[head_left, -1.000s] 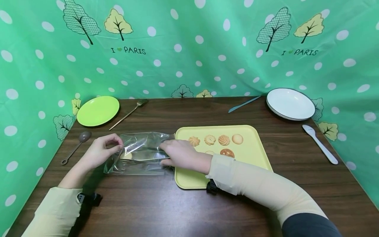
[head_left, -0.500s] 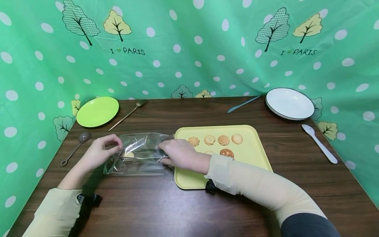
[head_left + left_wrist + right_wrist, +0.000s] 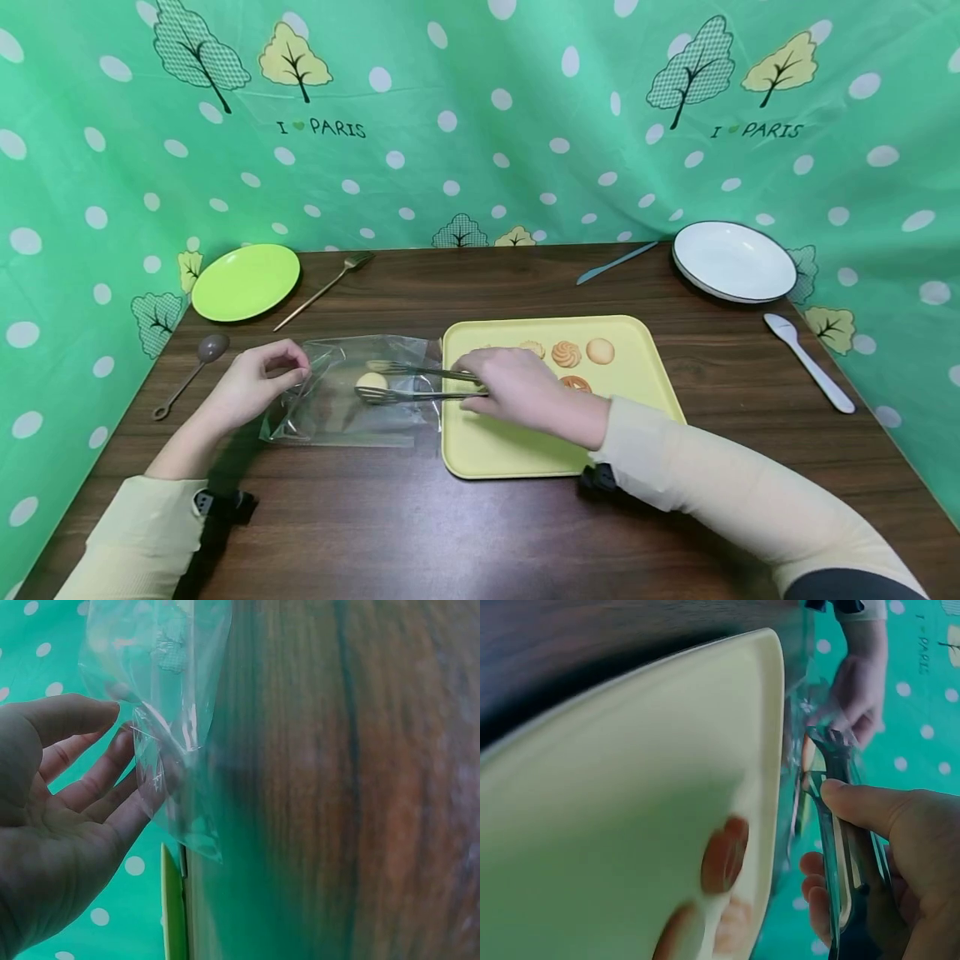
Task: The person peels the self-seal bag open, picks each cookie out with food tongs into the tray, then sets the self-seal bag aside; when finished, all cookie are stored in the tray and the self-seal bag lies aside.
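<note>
On the left of the head view, my left hand (image 3: 255,385) pinches the closed end of a clear plastic bag (image 3: 330,429) lying on the table. My right hand (image 3: 517,387) grips metal tongs (image 3: 427,395), seen also in the right wrist view with the thumb along one arm (image 3: 859,799). The tong tips reach inside the bag, arms spread apart. A pale round cookie (image 3: 371,383) lies at the lower tip. Under the right hand is a yellow tray (image 3: 487,458) bearing a swirl cookie (image 3: 566,354), a plain round cookie (image 3: 600,351) and a pretzel-shaped cookie (image 3: 576,383); other cookies are partly hidden.
A green plate (image 3: 246,282), a fork (image 3: 322,292) and a grey spoon (image 3: 201,362) lie at the left. Toward the right are a blue knife (image 3: 615,265), a white dish (image 3: 735,262) and a white knife (image 3: 810,364). A green curtain (image 3: 480,125) hangs behind the table.
My right hand and the tongs have drawn rightward, partly out of the bag. The pale cookie has shifted right with the tips. The tong arms now show apart. My left hand stays put.
</note>
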